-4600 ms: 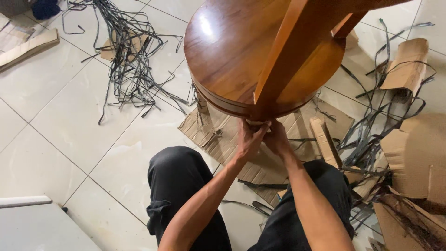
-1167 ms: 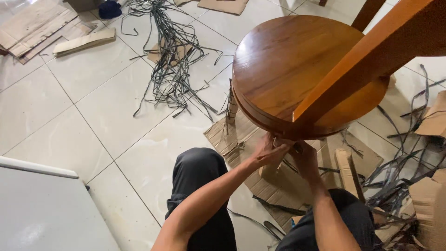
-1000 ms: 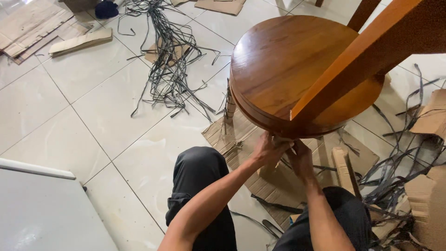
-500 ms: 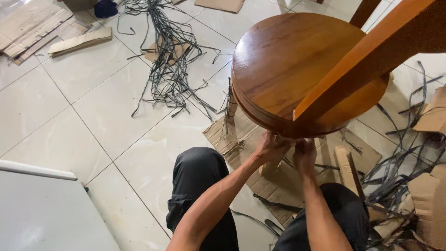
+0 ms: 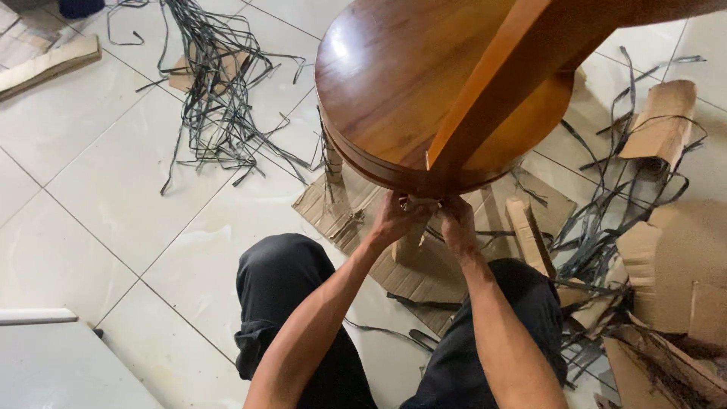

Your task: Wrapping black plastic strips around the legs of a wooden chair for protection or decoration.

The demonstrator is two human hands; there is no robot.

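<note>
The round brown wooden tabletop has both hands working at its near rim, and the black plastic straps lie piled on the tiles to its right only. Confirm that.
Not quite. The head view shows black plastic straps on the tiles to the left too, as well as the right. Both the left hand and right hand are at the near rim of the round brown wooden tabletop.

Round glossy brown wooden tabletop (image 5: 394, 83), tilted w/ thick wooden leg (image 5: 492, 83) across it, over cardboard.

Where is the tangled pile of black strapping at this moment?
In the head view, the black strapping pile lies on the white tiled floor at upper left, left of the round wooden tabletop.
</note>
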